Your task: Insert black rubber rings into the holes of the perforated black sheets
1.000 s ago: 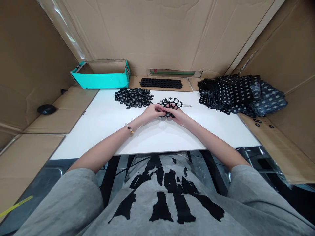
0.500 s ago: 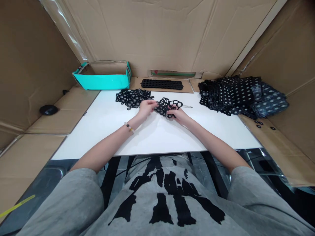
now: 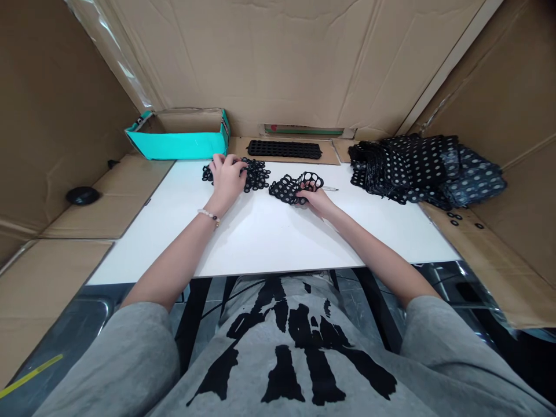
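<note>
Moved away from the other hand, the left hand (image 3: 226,179) is being pressed onto a heap of small black rubber rings (image 3: 258,175), its fingers (image 3: 219,163) spread over the pile. A perforated black rubber sheet (image 3: 286,189) is being held by the right hand (image 3: 315,201) near the middle of the white worktop (image 3: 269,243), with the fingers curled around its edge. A slim pointed tool (image 3: 330,188) is being left just beside it. Brown cardboard is being shown inside an open teal box (image 3: 182,147), whose small side label is unreadable. A black tray (image 3: 284,149) with rows of round holes is lying behind, and a stack of dotted black sheets (image 3: 412,165) is heaped at right.
</note>
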`<state>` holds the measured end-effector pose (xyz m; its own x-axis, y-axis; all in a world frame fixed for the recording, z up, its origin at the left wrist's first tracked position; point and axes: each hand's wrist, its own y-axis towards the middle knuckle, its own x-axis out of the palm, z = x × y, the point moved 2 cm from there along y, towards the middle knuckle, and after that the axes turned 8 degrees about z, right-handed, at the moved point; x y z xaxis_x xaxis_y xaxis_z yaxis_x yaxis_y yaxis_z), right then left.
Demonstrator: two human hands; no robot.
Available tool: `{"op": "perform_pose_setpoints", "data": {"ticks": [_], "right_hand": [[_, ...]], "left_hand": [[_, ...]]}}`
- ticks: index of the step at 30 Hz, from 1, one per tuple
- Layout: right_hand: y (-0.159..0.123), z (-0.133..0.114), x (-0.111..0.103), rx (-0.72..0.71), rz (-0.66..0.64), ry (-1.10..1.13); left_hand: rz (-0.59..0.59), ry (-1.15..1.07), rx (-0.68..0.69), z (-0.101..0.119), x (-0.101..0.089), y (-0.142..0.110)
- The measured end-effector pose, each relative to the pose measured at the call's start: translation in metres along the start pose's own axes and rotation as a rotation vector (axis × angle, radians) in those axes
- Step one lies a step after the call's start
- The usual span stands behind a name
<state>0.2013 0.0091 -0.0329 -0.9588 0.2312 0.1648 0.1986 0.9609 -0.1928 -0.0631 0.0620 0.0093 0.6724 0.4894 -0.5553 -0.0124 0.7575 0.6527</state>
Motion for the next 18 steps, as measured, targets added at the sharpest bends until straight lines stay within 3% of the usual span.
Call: {"op": "perform_pose_setpoints", "data": {"ticks": [4, 8, 11, 15, 18], "right_hand": [[-0.005, -0.004, 0.002, -0.026, -0.001, 0.025], [-0.011, -0.005, 0.006, -0.028, -0.055, 0.063], [-0.017, -0.005, 0.009, -0.036, -0.09, 0.079], [-0.021, -0.003, 0.012, -0.03, -0.155, 0.076], [-0.018, -0.001, 0.012, -0.019, -0.183, 0.073]], "left_hand": [[-0.234, -0.087, 0.146, 0.04, 0.015, -0.017], [-0.418, -0.256, 0.099, 0.069, 0.032, -0.035], [-0.425, -0.402, -0.068, 0.07, 0.042, -0.041], [-0.487, -0.585, -0.314, 0.056, 0.055, -0.041], [-0.457, -0.616, -0.401, 0.043, 0.056, -0.032]]}}
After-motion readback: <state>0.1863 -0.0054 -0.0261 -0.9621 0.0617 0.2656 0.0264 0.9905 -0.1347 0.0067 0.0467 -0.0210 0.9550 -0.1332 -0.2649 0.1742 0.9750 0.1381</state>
